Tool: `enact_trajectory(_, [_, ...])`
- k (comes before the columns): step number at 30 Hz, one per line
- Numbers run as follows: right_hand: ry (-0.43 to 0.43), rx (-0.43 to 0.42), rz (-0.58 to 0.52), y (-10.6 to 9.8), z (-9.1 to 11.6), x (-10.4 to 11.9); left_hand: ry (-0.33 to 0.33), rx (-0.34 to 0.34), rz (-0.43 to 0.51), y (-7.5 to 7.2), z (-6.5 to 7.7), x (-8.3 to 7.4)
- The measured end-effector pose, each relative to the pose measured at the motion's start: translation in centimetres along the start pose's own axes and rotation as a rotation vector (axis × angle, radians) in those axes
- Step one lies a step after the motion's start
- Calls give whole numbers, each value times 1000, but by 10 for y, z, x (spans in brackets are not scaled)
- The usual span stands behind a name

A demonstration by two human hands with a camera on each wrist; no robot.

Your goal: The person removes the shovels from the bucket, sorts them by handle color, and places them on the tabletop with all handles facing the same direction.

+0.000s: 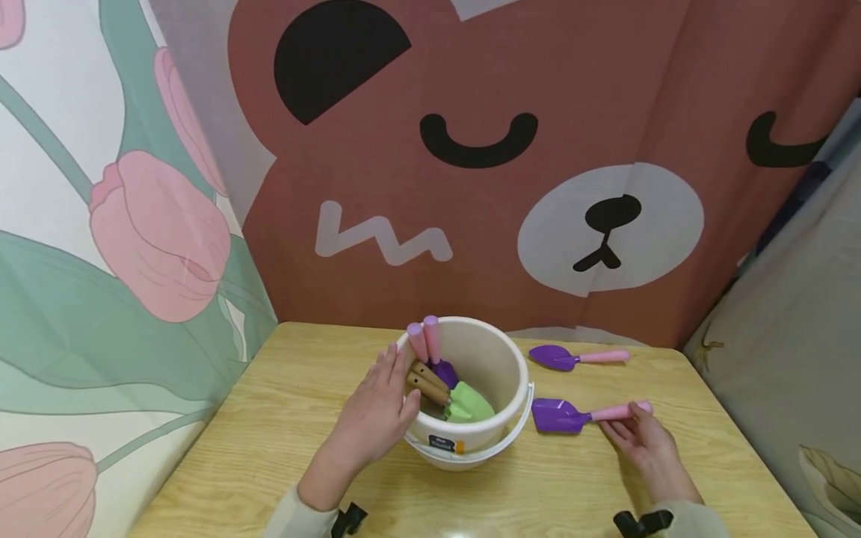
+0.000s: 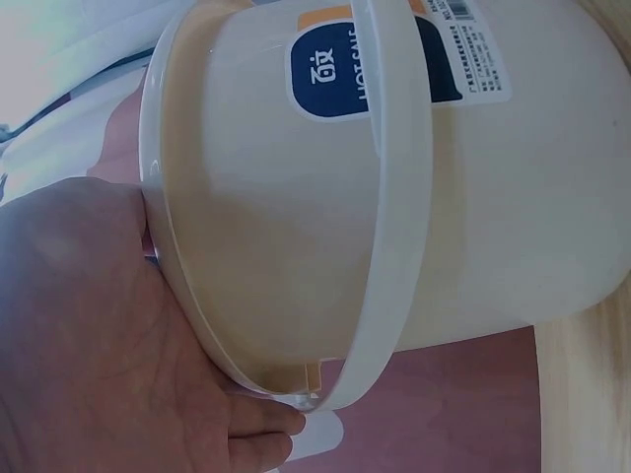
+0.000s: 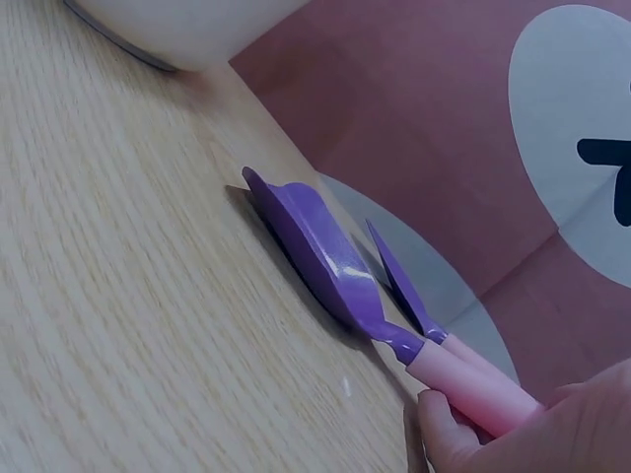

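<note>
My left hand [image 1: 377, 411] rests against the left rim of a white bucket [image 1: 487, 355], its fingers fairly straight. In the left wrist view, the palm lies along the rim, beside the bucket's pale handle [image 2: 399, 227]. Inside the bucket lean garden tools: pink handles [image 1: 432, 340], a purple blade, brown handles [image 1: 429, 385] and a light green blade [image 1: 471, 403]. My right hand [image 1: 649, 448] pinches the pink handle of a purple hand shovel [image 1: 560, 416] at its end. From the right wrist, the shovel's blade [image 3: 320, 256] appears low over the tabletop; contact is unclear.
A pointed purple trowel [image 1: 554, 357] with a pink handle lies behind the shovel on the wood-grain table [image 1: 289, 426]. Behind the table hangs a brown bear-patterned cloth [image 1: 377, 164]. Tulip-patterned fabric [image 1: 161, 239] borders the left, and pale fabric [image 1: 773, 359] the right.
</note>
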State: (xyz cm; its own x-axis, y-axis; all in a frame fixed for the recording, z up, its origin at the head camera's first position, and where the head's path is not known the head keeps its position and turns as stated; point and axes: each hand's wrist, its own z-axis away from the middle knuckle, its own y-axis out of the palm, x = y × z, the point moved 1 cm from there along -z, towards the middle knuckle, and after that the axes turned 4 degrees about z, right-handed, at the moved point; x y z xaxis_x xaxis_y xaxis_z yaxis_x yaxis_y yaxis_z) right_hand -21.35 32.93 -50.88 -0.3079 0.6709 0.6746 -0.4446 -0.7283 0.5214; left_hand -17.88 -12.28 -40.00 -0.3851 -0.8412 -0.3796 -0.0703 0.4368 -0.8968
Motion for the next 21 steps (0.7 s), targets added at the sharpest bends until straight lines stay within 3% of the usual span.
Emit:
enact_trajectory(11, [-6, -24, 44, -3, 1, -4, -4, 4, 2, 3, 2, 2])
enact_trajectory(21, [13, 34, 21, -8, 4, 6, 0, 2, 7, -1, 0, 1])
